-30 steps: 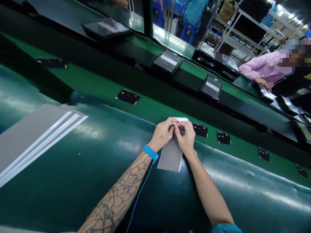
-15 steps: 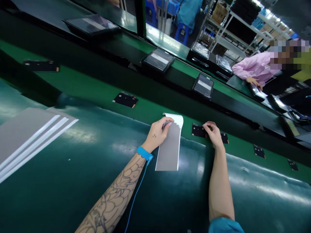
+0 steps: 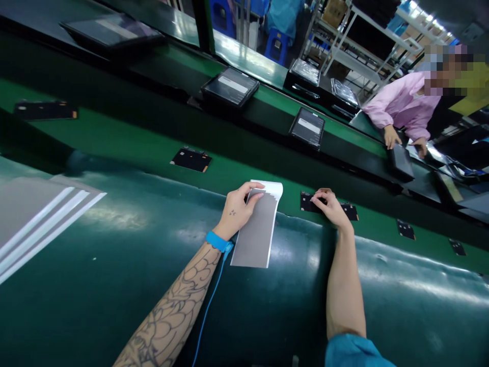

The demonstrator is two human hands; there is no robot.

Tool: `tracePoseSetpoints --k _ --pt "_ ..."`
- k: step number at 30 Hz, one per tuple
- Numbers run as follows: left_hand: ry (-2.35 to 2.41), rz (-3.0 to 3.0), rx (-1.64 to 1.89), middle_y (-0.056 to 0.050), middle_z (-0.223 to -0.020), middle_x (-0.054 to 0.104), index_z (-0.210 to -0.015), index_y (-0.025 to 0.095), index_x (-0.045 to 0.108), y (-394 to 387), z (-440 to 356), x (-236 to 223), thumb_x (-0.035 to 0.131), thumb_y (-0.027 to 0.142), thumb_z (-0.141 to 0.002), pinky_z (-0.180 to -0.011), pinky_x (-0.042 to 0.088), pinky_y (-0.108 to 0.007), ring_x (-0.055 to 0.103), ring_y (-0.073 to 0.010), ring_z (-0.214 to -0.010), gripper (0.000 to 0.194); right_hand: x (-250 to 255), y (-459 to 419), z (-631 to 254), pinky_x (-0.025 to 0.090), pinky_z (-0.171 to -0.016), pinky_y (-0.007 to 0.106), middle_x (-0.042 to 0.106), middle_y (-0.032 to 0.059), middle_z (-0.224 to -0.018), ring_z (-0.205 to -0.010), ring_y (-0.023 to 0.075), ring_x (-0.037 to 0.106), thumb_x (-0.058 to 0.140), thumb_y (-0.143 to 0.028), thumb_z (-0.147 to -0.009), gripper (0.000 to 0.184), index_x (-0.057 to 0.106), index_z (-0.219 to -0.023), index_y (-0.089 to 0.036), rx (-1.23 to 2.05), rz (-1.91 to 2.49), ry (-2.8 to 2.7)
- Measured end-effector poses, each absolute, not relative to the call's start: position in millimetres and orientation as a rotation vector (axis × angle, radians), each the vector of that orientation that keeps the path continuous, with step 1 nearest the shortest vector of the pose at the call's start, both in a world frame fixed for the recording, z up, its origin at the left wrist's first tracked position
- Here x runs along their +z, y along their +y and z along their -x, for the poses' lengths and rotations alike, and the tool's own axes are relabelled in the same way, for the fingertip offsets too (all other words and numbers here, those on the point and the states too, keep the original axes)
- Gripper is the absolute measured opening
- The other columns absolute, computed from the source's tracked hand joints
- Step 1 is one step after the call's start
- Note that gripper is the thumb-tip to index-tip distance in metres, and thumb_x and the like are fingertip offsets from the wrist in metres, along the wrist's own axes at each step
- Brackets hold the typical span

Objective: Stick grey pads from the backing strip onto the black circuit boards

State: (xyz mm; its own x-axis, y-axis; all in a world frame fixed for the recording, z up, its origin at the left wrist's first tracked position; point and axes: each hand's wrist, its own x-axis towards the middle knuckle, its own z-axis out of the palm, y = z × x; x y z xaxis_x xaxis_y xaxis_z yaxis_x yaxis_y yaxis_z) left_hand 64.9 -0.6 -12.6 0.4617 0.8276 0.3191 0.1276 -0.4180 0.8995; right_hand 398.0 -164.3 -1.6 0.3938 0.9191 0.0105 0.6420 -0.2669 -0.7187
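My left hand [image 3: 236, 208] is shut on the top of a grey sheet strip with white backing [image 3: 255, 232], which lies tilted on the dark green belt. A stepped edge shows on the strip under my fingers. My right hand [image 3: 331, 207] lies apart from it, with its fingers curled over a flat black part with an orange edge [image 3: 307, 202]. A second black part [image 3: 350, 212] sits just past those fingertips.
A stack of grey sheets [image 3: 34, 216] lies at the left. Small black parts lie in a row on the green belt [image 3: 244, 173]. Dark tablets in trays [image 3: 229, 87] ride a further belt. A person in a pink smock [image 3: 401, 104] handles a dark tablet [image 3: 401, 162] at the upper right.
My right hand has left the strip and moved right onto the black part. My left hand keeps the strip. The person in pink now has both hands on a dark tablet.
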Motion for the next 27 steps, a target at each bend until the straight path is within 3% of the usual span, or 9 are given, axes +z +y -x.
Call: tracePoseSetpoints --k 7,12,17,21,27 --pt "0.79 -1.816 1.019 -0.004 -0.1 0.084 -0.112 0.023 0.079 -2.4 -65.5 -7.2 0.073 0.022 -0.1 -0.082 0.06 -0.033 0.078 -0.021 -0.086 0.013 -2.6 -165.9 -400.6 0.041 -0.117 0.054 0.065 0.0099 -0.121 -0.125 0.0333 0.059 0.074 -0.068 -0.094 0.042 0.079 -0.095 -0.026 0.502 2.013 -1.335" --pt "0.786 -1.8 1.02 -0.005 -0.107 0.085 -0.111 0.022 0.078 -3.3 -65.6 -4.6 0.072 0.023 -0.101 -0.087 0.063 -0.036 0.08 -0.0225 -0.091 0.011 -0.4 -162.0 -399.4 0.053 -0.096 0.043 0.07 0.0077 -0.113 -0.107 0.0271 0.064 0.086 -0.062 -0.084 0.047 0.072 -0.108 -0.024 0.366 1.862 -1.048" --pt "0.78 -1.785 1.018 -0.005 -0.109 0.086 -0.109 0.023 0.078 -4.0 -67.2 -5.2 0.072 0.023 -0.101 -0.091 0.064 -0.038 0.082 -0.0242 -0.097 0.011 12.2 -134.1 -350.3 0.054 -0.08 0.036 0.07 0.0059 -0.106 -0.096 0.0227 0.066 0.081 -0.054 -0.093 0.034 0.071 -0.107 -0.025 0.25 1.655 -0.969" --pt "0.774 -1.757 1.029 -0.005 -0.11 0.086 -0.109 0.023 0.078 -4.3 -68.1 -4.7 0.073 0.022 -0.101 -0.091 0.064 -0.036 0.083 -0.0239 -0.1 0.01 16.6 -105.6 -277.9 0.055 -0.085 0.042 0.073 0.0068 -0.102 -0.096 0.0241 0.068 0.069 -0.043 -0.105 0.018 0.076 -0.103 -0.026 0.16 1.608 -1.35" --pt "0.742 -1.736 0.982 -0.005 -0.104 0.087 -0.112 0.022 0.077 -5.5 -67.3 -1.7 0.072 0.024 -0.102 -0.086 0.065 -0.036 0.084 -0.0245 -0.094 0.011 6.3 -94.9 -232.3 0.054 -0.092 0.05 0.073 0.0077 -0.103 -0.1 0.0284 0.068 0.068 -0.04 -0.107 0.017 0.081 -0.114 -0.031 -0.039 1.672 -1.514"
